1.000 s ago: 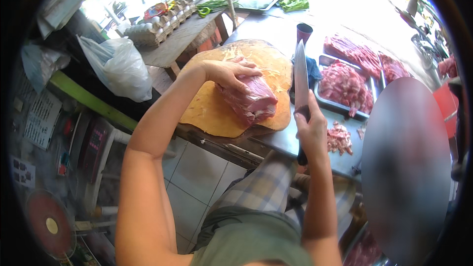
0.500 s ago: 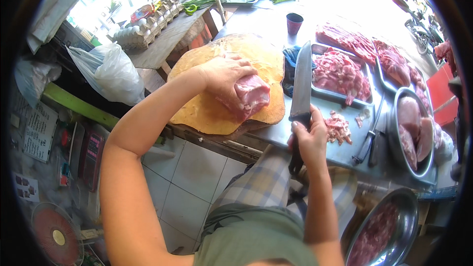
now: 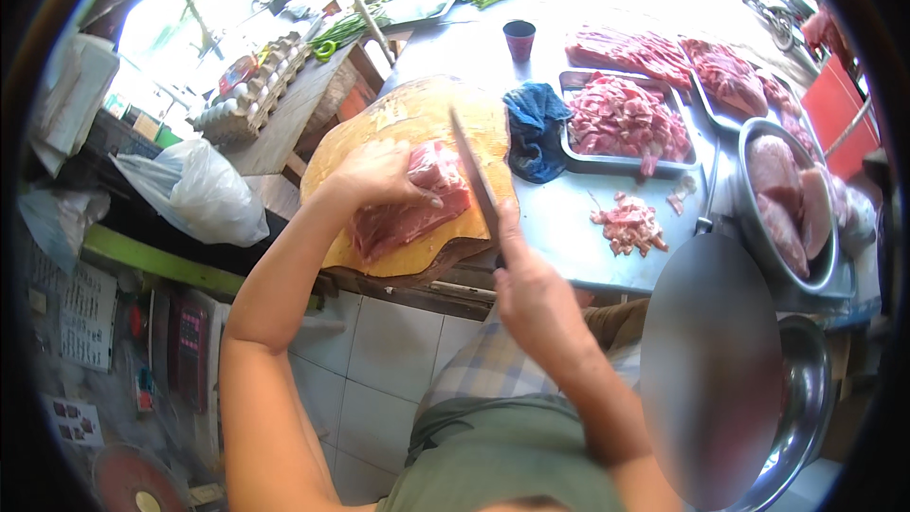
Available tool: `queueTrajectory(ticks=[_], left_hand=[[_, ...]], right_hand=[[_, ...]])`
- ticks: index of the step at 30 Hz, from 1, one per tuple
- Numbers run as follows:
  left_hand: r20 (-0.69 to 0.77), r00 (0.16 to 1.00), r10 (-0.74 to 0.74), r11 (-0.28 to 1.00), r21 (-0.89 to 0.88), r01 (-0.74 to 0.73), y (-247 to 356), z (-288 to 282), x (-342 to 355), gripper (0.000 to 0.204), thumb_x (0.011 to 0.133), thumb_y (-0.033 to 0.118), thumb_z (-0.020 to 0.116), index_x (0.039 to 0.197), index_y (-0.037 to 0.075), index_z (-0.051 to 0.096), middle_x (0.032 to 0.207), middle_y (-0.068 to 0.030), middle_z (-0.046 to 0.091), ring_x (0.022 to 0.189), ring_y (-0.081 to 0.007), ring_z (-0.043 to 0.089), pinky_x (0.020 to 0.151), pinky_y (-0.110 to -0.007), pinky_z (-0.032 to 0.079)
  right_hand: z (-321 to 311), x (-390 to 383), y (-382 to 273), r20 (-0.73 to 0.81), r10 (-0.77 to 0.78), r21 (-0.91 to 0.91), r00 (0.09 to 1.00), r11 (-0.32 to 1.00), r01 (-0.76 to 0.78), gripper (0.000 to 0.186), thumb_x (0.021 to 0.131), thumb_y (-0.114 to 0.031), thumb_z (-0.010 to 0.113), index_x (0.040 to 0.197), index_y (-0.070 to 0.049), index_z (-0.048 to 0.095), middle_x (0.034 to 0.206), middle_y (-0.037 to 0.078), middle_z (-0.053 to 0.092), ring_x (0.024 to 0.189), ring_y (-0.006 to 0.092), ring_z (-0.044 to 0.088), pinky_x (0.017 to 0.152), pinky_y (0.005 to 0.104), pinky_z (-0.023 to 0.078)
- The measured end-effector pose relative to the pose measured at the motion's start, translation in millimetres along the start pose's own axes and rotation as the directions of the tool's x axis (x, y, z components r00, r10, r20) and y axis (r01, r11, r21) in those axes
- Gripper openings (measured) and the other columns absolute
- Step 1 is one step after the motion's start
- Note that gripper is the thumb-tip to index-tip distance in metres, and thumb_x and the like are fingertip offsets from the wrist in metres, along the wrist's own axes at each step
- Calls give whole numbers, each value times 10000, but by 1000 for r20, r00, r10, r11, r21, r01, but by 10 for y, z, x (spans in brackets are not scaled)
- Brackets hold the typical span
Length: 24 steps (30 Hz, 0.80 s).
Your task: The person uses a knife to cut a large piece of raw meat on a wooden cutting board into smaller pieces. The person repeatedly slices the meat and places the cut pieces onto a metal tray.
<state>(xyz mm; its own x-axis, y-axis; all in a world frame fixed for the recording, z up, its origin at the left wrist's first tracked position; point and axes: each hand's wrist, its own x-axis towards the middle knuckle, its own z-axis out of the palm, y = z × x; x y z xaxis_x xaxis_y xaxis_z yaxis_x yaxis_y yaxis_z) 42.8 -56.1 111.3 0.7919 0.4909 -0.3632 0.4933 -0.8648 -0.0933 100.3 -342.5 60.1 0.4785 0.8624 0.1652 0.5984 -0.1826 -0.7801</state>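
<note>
Meat (image 3: 403, 209) is a raw pink slab lying on the round wooden board (image 3: 398, 123), toward its near edge, so that's where all the action is. Going big to small: the steel counter (image 3: 569, 228) runs off to the right of the board, with a big bowl (image 3: 758, 256) of pale cuts at the far right, a tray (image 3: 578, 156) of chopped meat beyond the counter's bare patch, a blue rag (image 3: 536, 128) touching the board's right edge, a small pile of scraps (image 3: 628, 225) on the bare steel, and a dark cup (image 3: 519, 38) further back.

Left hand (image 3: 374, 175) is pressed flat over the slab's far-left end, fingers spread on top and pinning it. Right hand (image 3: 531, 289) is wrapped tight around the knife (image 3: 474, 175) handle, blade edge-down and angled over the slab's right end, just beside the left fingertips.

For a clean cut here, my take: curl those left fingertips back so the knuckles guide the blade, keep the blade vertical, and draw it through in one long pull rather than sawing. The slab sits close to the board's near lip, so pressing straight down rather than toward the body should stop it sliding off.
</note>
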Motion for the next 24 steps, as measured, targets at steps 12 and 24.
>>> queueTrajectory(ticks=[12,24], left_hand=[[-198,969,-147,980,-159,116,48,324,-188,868,765,564,822,1324,-31,528,1350,-271,588,1276,-401,573,1092,-463,447],[-248,959,-139,954,-294,62,52,369,-199,804,742,492,845,1313,13,544,1268,-250,639,1233,-396,602,1043,-466,479]], right_hand=[[-32,-93,-262,184,28,-384,982,922,45,876,791,9,655,1589,56,296,890,181,612,674,286,720,596,352,605],[-8,150,-57,209,-8,-230,978,972,57,866,795,34,640,1586,75,290,912,235,632,721,361,716,661,403,611]])
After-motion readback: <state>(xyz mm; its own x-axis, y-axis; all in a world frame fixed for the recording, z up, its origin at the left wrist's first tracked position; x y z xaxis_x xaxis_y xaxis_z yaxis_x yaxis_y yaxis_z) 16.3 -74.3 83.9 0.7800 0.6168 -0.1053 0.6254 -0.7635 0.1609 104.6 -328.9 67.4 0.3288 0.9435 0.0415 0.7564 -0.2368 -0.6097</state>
